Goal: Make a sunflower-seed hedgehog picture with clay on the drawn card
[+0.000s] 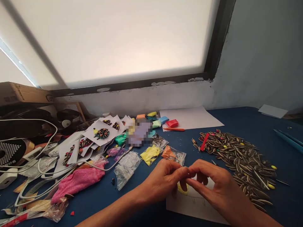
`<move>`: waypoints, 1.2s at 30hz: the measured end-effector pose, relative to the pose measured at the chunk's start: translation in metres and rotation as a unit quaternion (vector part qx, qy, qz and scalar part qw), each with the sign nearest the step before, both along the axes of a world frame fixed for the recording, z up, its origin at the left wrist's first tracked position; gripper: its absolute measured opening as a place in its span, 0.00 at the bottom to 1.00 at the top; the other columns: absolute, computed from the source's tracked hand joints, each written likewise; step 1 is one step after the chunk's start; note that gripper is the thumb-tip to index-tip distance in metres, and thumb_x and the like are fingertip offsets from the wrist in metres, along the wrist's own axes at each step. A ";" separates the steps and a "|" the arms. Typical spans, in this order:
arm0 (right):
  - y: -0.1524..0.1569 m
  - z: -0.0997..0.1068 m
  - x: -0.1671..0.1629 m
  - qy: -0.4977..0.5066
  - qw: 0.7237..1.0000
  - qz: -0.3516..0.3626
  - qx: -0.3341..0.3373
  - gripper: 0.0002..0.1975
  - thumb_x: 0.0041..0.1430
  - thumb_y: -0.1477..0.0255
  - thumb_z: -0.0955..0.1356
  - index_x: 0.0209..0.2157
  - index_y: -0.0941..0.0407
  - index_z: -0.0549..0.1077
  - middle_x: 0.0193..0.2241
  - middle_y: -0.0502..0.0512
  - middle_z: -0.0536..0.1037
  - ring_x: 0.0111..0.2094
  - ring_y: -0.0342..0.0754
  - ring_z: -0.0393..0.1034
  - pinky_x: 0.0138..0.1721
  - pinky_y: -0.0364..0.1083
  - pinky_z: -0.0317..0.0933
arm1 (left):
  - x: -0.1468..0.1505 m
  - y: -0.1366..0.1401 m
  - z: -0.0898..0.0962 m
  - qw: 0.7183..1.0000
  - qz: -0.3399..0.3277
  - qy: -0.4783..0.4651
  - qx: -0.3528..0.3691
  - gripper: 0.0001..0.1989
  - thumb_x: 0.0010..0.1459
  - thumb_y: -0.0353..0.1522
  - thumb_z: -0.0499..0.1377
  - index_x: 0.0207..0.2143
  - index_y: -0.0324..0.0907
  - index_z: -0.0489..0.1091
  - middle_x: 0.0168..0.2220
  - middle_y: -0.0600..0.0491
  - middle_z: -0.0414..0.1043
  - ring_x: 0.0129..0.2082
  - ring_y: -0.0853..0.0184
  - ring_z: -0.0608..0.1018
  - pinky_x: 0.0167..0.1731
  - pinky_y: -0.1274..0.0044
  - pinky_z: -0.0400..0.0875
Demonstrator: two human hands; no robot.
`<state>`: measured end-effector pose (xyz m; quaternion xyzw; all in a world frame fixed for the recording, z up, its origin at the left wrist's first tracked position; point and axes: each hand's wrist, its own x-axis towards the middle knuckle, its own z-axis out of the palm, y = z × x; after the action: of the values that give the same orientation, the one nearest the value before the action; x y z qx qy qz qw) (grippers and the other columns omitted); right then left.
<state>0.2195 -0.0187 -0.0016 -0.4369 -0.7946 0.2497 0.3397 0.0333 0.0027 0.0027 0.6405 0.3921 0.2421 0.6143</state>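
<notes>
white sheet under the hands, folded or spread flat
Spread flat where it shows: the white sheet has no visible fold; the right hand hides part.

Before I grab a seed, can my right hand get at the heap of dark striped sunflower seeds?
Probably yes: your right hand is beside the seed heap with nothing visible between, though it is turned toward the left hand and may need to swing away.
</notes>
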 end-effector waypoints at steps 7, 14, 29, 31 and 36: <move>0.009 0.001 0.005 0.016 0.996 -0.028 -0.087 0.14 0.63 0.62 0.64 0.29 0.52 0.77 0.25 0.49 0.76 0.26 0.44 0.69 0.27 0.42 0.63 | -0.009 0.006 0.005 0.982 0.016 0.143 0.124 0.18 0.62 0.38 0.52 0.28 0.37 0.75 0.26 0.52 0.73 0.23 0.71 0.70 0.22 0.81 0.60; 0.018 0.004 0.013 0.001 0.990 -0.068 -0.123 0.15 0.61 0.59 0.64 0.28 0.54 0.75 0.24 0.51 0.77 0.26 0.46 0.70 0.26 0.43 0.63 | -0.005 0.020 0.010 0.882 0.075 0.332 0.326 0.04 0.57 0.31 0.60 0.29 0.42 0.73 0.30 0.54 0.75 0.30 0.66 0.74 0.30 0.77 0.61; 0.018 0.005 0.010 0.028 0.993 -0.060 -0.102 0.16 0.61 0.59 0.64 0.27 0.54 0.76 0.23 0.50 0.76 0.25 0.45 0.69 0.25 0.42 0.63 | 0.015 0.038 0.010 0.849 0.069 0.399 0.338 0.10 0.55 0.31 0.54 0.28 0.42 0.75 0.29 0.48 0.77 0.30 0.61 0.77 0.28 0.76 0.62; 0.018 0.005 0.009 0.048 0.993 -0.058 -0.093 0.17 0.61 0.57 0.64 0.28 0.54 0.76 0.27 0.51 0.77 0.29 0.46 0.71 0.30 0.43 0.66 | 0.014 0.036 0.012 0.857 0.075 0.383 0.337 0.10 0.55 0.31 0.53 0.29 0.43 0.75 0.29 0.50 0.78 0.29 0.63 0.77 0.27 0.76 0.60; 0.021 -0.002 0.008 0.071 0.993 -0.080 -0.054 0.18 0.60 0.54 0.65 0.29 0.53 0.78 0.40 0.56 0.76 0.41 0.50 0.73 0.34 0.45 0.69 | 0.015 0.035 0.011 0.906 0.083 0.290 0.299 0.10 0.52 0.30 0.55 0.26 0.42 0.76 0.27 0.53 0.77 0.26 0.67 0.74 0.25 0.78 0.58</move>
<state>0.2276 0.0025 -0.0039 -0.4983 -0.7161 0.2946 0.3899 0.0481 0.0379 0.0134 0.8010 0.5138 0.2019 0.2314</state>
